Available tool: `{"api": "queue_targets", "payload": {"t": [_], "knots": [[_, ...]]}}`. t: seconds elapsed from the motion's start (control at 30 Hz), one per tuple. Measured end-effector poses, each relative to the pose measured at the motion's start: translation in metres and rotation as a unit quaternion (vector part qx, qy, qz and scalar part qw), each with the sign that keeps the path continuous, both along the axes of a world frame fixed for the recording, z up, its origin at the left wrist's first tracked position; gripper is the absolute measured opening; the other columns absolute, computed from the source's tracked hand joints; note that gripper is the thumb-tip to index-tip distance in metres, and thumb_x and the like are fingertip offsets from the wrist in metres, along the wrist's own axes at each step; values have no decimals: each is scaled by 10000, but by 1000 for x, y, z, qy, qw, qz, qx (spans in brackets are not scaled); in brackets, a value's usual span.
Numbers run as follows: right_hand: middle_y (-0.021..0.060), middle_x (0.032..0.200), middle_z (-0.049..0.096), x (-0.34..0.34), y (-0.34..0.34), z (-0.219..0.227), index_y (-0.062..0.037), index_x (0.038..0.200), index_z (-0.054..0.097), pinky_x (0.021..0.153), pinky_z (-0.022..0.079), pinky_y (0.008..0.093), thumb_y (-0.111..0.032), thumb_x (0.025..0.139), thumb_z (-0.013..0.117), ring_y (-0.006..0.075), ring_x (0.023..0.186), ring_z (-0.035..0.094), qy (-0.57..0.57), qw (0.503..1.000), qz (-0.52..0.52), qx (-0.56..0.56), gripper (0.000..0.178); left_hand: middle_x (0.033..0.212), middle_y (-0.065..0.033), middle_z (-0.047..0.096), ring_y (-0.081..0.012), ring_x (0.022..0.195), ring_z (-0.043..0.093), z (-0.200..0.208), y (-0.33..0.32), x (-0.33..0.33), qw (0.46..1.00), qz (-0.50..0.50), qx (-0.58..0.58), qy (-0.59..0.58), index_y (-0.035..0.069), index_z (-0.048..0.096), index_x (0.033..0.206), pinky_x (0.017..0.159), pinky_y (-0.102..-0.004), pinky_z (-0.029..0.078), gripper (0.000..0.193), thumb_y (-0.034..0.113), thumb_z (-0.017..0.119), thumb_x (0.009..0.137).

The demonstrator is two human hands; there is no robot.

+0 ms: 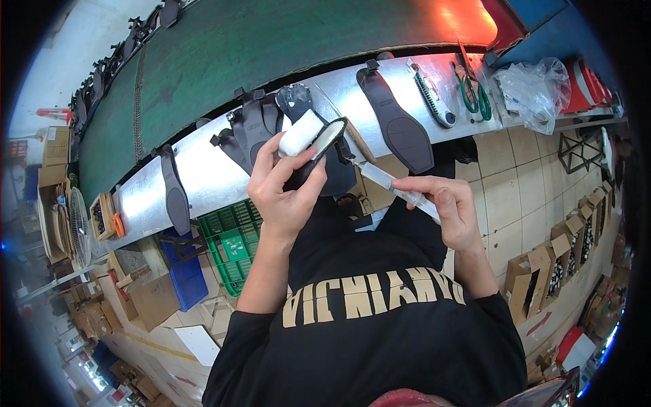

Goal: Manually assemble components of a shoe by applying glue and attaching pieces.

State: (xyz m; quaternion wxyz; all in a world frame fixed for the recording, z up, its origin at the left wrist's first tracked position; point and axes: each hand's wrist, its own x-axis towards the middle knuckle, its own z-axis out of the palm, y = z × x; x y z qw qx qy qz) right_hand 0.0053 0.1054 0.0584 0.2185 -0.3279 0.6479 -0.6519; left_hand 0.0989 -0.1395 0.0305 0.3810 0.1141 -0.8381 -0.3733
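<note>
Clearly, the green belt (285, 47) was the largest thing in view, stretching across the far side until the picture's dark rim cut it off. A metal ledge (146, 200) ran along its near edge. On the ledge's right part lay a dark footbed (400, 122), its near end jutting past the edge. Near and to the left, a green crate (230, 234) was partly hidden by the left forearm.

The left hand (285, 183) was in front of the ledge, thumb and fingers narrowly closed around a white pad (300, 134) and a dark-edged piece (331, 140) with a pale face; the fingers covered where the two met. To its right, the right hand (447, 207) pinched a translucent stick (380, 176) between thumb and fingers, the stick's near end partly covered by them.

Farther right on the ledge were green-handled scissors (477, 98) and, just left of them, a cutter (434, 98). Smallest was the stick's far tip, hard to make out against dark material; whether it touched the dark-edged piece could not be told.
</note>
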Motion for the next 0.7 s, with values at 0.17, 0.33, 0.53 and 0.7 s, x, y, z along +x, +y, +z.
{"api": "queue_targets", "payload": {"t": [0.17,0.33,0.53,0.7], "knots": [[148,961,730,-1,2,0,50,1104,713,706,503,268,-297,1054,435,150,793,654,-5,1000,-2,7,447,1127,-181,660,-177,711,668,0,-1,-1,1000,-10,-21,14,4,767,901,664,-271,537,251,25,817,655],[134,925,727,-5,4,1,60,1107,708,696,493,260,-284,1052,444,145,783,648,7,999,22,27,437,1129,-172,662,-174,704,670,1,0,0,999,-23,-29,7,6,767,898,656,-274,542,249,22,813,654],[146,842,706,-9,14,8,84,1113,699,620,471,248,-441,1067,313,134,701,627,-125,990,53,-21,654,1116,-167,671,-194,782,693,-4,-5,1,1000,-5,-19,2,-2,766,910,711,-275,544,245,28,812,671],[121,727,659,-23,30,-3,59,1169,662,422,322,169,-639,1018,70,45,467,421,-225,965,54,-126,928,1036,-153,696,-189,930,673,-12,-8,5,972,-42,227,-45,-43,754,940,804,-274,511,205,20,784,748]]}}
